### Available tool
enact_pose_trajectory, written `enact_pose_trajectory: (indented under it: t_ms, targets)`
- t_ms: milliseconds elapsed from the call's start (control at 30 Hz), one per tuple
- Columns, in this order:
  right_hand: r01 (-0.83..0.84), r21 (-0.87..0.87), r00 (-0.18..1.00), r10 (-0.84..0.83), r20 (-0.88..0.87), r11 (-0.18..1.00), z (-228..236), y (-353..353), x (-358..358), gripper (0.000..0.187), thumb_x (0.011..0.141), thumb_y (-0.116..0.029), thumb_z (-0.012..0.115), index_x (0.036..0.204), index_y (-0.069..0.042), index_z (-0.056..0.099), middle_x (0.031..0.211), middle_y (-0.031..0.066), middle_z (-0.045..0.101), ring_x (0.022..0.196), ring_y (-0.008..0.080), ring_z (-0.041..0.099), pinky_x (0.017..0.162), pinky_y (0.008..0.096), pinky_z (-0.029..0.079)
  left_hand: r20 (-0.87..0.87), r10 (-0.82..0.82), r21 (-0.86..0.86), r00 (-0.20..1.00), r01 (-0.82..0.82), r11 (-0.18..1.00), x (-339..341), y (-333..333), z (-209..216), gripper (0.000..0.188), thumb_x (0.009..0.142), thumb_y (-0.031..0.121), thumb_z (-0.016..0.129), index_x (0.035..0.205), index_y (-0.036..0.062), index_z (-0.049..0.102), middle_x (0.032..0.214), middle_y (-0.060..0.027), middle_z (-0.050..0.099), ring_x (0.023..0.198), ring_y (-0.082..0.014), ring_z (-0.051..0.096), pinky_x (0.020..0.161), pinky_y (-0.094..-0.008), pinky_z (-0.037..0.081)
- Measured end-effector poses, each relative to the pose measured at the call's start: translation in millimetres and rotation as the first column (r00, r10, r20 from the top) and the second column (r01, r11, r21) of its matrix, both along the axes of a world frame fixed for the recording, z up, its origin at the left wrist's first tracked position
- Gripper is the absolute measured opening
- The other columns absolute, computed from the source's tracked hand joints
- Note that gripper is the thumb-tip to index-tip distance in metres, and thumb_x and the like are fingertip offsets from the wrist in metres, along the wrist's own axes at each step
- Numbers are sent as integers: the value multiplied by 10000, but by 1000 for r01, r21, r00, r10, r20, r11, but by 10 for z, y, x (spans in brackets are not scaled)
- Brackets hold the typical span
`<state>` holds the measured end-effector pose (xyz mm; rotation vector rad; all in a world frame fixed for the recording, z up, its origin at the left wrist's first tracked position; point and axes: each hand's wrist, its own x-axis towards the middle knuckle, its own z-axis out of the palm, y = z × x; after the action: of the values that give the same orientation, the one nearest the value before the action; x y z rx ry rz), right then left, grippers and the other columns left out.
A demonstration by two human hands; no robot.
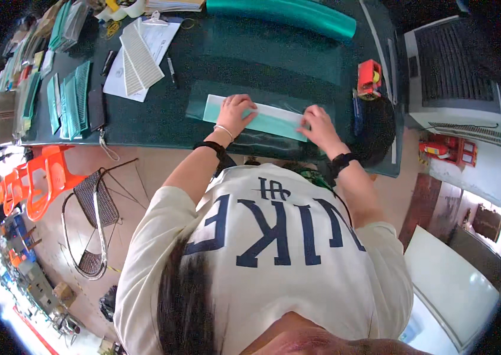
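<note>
The strip point(275, 122), white along its far side and pale green along its near side, lies before me near the front edge of the dark surface point(250, 56), slightly askew. A clear film point(195, 109) lies about it, showing past its left end.

I have the left hand point(238, 113) on the strip left of its middle, fingers bent over the far edge, thumb toward the right. The right hand point(317, 123) is at the right end, thumb and fingers set apart and curved around the corner. From here I cannot tell whether either one is pinching it or only pressing.

Right of the right hand I see a black cap point(379, 129), with a red tape dispenser point(369, 77) just beyond. A green roll point(283, 16) lies along the far side. Up to the left, ribbed pieces point(141, 56) rest on paper point(170, 36), beside a pen point(172, 70). Farther left are green bundles point(76, 97).

Off the surface, orange chairs point(55, 171) and a woven chair point(94, 204) stand on the floor point(135, 177) to the left.
</note>
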<state>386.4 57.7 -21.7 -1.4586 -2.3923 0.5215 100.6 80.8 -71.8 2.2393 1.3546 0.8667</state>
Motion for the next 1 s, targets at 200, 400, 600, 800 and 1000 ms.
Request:
enact_pose_trajectory:
  t_ms: [200, 400, 600, 800, 1000]
  targets:
    - [187, -201, 943, -119, 311, 962, 275, -182, 871, 249, 657, -205, 754, 777, -63, 588, 832, 93, 561, 835, 296, 555, 758, 384, 456, 47, 5, -25, 999, -3, 1000, -16, 5, -20, 143, 733, 220, 690, 860, 180, 636, 1033, -28, 546, 1037, -276, 487, 912, -418, 382]
    - [439, -368, 893, -444, 76, 820, 482, -219, 443, 283, 659, -203, 756, 835, -60, 585, 817, 108, 599, 808, 297, 577, 711, 380, 474, 15, 15, -4, 1000, -15, 1000, -33, 15, -17, 162, 717, 213, 704, 859, 166, 641, 1030, -30, 561, 1013, -272, 511, 888, -408, 397]
    - [507, -248, 834, -397, 384, 825, 114, -291, 518, 335, 686, -206, 745, 930, -60, 569, 872, 115, 601, 862, 304, 573, 742, 369, 473, 4, 23, 21, 1000, -23, 1000, -41, 22, -22, 160, 716, 213, 706, 855, 164, 642, 1028, -30, 568, 1004, -271, 520, 869, -403, 410]
    - [146, 135, 983, -128, -134, 980, -93, 349, -155, 390, 681, -188, 739, 1010, -73, 565, 978, 126, 570, 897, 301, 567, 745, 377, 471, 9, 38, 12, 999, -38, 999, 17, 1, 5, 136, 725, 226, 698, 840, 186, 638, 1000, -9, 550, 1006, -262, 505, 886, -412, 384]
    - [115, -327, 993, -113, 24, 938, -25, 676, -854, 212, 720, -179, 686, 895, -91, 605, 916, 85, 556, 870, 301, 557, 723, 388, 454, -41, 73, -22, 997, -74, 997, 71, -28, 136, 133, 712, 221, 699, 827, 190, 640, 1009, -10, 553, 1031, -259, 501, 928, -416, 375]
